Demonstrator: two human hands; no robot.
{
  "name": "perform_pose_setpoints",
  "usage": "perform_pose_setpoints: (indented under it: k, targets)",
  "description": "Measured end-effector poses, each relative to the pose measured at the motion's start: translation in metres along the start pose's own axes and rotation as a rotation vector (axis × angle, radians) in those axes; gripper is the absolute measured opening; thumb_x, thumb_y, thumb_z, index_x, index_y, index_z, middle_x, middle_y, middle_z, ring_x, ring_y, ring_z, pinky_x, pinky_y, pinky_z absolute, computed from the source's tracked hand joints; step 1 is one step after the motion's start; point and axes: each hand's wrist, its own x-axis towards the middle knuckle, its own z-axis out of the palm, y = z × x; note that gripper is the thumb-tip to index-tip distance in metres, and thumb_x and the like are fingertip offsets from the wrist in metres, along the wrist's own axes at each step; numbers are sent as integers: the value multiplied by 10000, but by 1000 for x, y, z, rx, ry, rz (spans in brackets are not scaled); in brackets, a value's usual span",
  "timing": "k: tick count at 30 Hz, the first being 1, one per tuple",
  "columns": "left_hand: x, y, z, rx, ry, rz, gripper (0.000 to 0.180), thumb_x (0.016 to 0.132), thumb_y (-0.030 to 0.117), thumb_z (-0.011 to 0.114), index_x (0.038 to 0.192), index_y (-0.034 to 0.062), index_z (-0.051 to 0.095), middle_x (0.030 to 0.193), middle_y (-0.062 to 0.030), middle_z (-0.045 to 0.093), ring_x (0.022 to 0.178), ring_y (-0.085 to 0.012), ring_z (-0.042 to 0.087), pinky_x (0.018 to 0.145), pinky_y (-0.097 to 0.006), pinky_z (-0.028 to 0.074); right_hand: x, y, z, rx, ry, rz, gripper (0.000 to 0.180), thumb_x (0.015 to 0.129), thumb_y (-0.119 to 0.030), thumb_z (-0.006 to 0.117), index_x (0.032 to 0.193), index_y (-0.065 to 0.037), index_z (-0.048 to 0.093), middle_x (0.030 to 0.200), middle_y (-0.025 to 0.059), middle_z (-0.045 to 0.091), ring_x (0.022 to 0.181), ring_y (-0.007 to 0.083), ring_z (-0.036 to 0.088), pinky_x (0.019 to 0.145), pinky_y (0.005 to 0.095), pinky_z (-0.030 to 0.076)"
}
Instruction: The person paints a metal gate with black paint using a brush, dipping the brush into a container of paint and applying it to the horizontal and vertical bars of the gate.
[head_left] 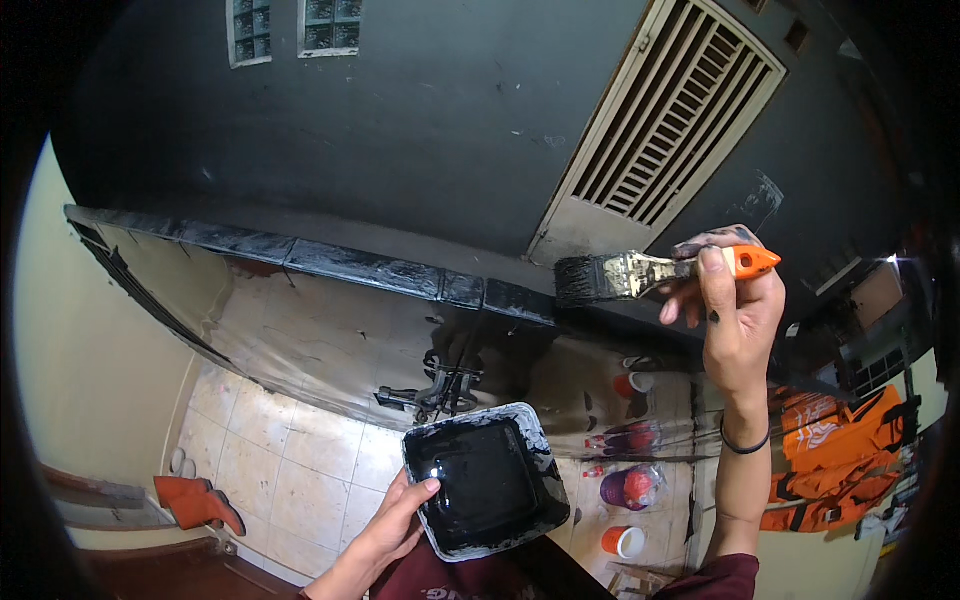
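My left hand [393,525] grips a square plastic tub [545,485] by its left side, thumb over the rim. Glossy black paint [482,475] lies inside, and grey-black smears coat the tub's walls. Raised at the right, my right hand [742,305] pinches a wide paintbrush [642,272] by its handle, which ends in an orange tip. The brush's bristles are black, and its ferrule is crusted with pale and dark paint. Its bristle end is beside the long narrow top rail [365,268], streaked black and grey; I cannot tell whether they touch. Dark paint spots mark my right hand.
Below the rail hangs a shiny panel with a black latch [440,385]. A dark grey wall with a barred door [665,130] stands beyond. On the tiled floor [315,480] are orange boots [200,503] and an orange-white bucket [625,542]. Orange clothing [835,440] hangs at right.
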Motion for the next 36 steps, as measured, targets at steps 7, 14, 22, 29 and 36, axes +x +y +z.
perform_pose_setpoints:
  k: [7, 14, 22, 29, 36]
  targets:
    - [2, 19, -7, 38, -44, -44, 643, 950, 240, 684, 1484, 68, 370, 1358, -104, 566, 1229, -206, 580, 1011, -384, 531, -6, 6, 48, -3, 46, -41, 176, 989, -96, 628, 965, 76, 656, 842, 91, 639, 629, 122, 663, 540, 241, 504]
    - [-4, 9, -25, -32, -39, -19, 621, 950, 219, 679, 1469, 65, 375, 1351, -106, 570, 1213, -206, 591, 1003, -382, 535, 4, 4, 43, -269, -12, -107, 151, 962, -79, 627, 890, 48, 665, 722, 67, 625, 553, 132, 649, 534, 275, 491]
    - [-13, 6, -31, -93, 2, -9, 616, 948, 211, 672, 1463, 49, 375, 1347, -115, 577, 1198, -210, 604, 1012, -383, 534, 10, 9, 32, -429, -195, -169, 150, 962, -80, 628, 873, 34, 667, 696, 54, 616, 531, 135, 616, 552, 284, 486]
    - [-13, 5, -23, -41, 42, 113, 611, 926, 291, 679, 1406, -16, 459, 1255, -175, 644, 1109, -265, 680, 955, -430, 584, 20, 14, 47, -468, -237, -357, 165, 951, -96, 644, 854, 37, 657, 777, 103, 651, 545, 209, 651, 648, 326, 548]
    - [-16, 4, -24, -36, 46, 106, 617, 937, 317, 660, 1388, -58, 469, 1247, -194, 649, 1096, -276, 688, 949, -428, 586, 17, 0, 56, -182, -102, -79, 149, 943, -95, 658, 881, 40, 664, 712, 87, 601, 556, 154, 632, 565, 291, 499]
